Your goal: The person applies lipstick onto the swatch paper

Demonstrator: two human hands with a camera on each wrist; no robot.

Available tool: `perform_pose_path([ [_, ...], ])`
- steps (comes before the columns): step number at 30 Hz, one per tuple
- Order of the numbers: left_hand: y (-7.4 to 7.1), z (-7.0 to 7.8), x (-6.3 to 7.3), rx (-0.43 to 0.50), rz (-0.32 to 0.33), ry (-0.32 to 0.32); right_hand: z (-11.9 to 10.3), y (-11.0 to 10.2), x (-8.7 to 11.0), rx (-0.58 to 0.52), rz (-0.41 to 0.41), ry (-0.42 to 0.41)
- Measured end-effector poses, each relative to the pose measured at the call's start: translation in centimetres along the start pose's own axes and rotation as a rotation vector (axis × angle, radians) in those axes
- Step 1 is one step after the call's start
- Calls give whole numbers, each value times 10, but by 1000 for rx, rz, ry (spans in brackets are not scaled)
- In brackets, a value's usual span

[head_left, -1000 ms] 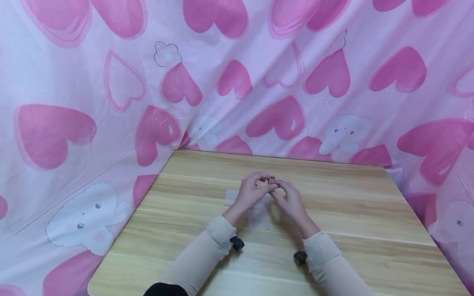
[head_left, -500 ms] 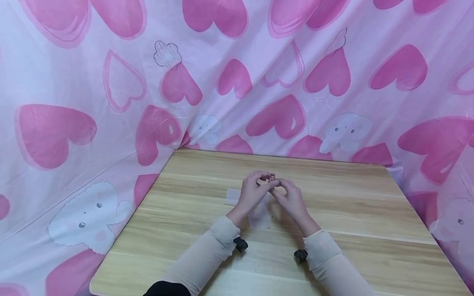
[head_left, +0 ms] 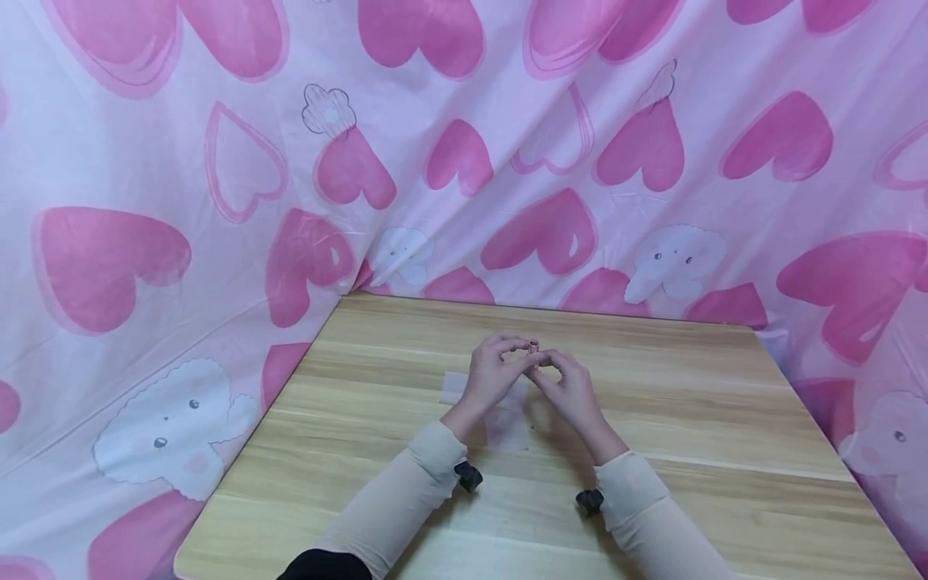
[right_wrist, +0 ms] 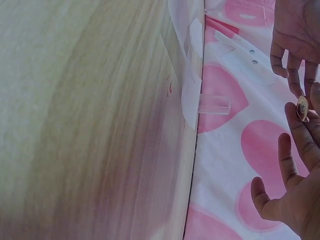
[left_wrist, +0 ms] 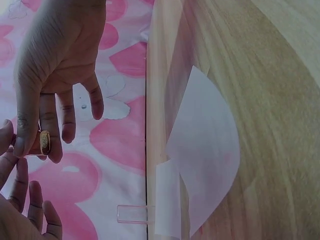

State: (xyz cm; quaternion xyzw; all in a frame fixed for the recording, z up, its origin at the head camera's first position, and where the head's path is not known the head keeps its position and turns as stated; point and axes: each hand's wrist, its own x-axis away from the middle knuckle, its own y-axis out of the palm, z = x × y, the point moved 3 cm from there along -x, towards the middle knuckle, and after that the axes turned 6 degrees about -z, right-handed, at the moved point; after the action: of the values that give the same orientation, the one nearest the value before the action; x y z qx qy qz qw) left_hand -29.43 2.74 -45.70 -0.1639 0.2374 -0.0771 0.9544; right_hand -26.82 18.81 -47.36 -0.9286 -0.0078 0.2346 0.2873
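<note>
Hands, from the head view: here we are, left hand (head_left: 493, 374) and right hand (head_left: 569, 387) meeting above the table (head_left: 696, 403), both pinching one small coppery tube (head_left: 533, 347).
Pale sheets (head_left: 507, 431), same view: on the table, beneath and left of the hands.
Tube, from the left wrist view: golden end gleaming, both hands' fingertips around it!
Clear piece (right_wrist: 215, 104), from the right wrist view: beside the sheets, against the heart-print curtain (right_wrist: 220, 170).

Right hand (right_wrist: 302, 205) and left hand (right_wrist: 300, 32), both right on the coppery roll (right_wrist: 302, 108)! | clear tube (right_wrist: 215, 104) beside white paper (right_wrist: 190, 102) | heart-print curtain (right_wrist: 262, 145) behind table (right_wrist: 100, 125)
</note>
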Motion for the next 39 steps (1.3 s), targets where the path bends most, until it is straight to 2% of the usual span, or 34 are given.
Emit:
perform_pose_path([
  [5, -2, 0, -2, 15, -32, 19, 0, -1, 0, -22, -21, 12],
  [18, -9, -7, -4, 102, -197, -46, 1, -2, 1, -84, -109, 35],
  [25, -10, -11, -5, 193, -268, -41, 2, -1, 2, -153, -177, 77],
  [29, -11, -13, -6, 315, -338, -62, 1, -1, 3, -244, -239, 75],
  [33, -13, -15, -5, 446, -427, -107, -1, -1, 3, -405, -321, 80],
  [36, -15, -16, -5, 493, -473, -120, -4, -2, 4, -506, -377, 97],
  [39, -15, -17, -5, 507, -495, -106, -5, -3, 4, -547, -408, 104],
])
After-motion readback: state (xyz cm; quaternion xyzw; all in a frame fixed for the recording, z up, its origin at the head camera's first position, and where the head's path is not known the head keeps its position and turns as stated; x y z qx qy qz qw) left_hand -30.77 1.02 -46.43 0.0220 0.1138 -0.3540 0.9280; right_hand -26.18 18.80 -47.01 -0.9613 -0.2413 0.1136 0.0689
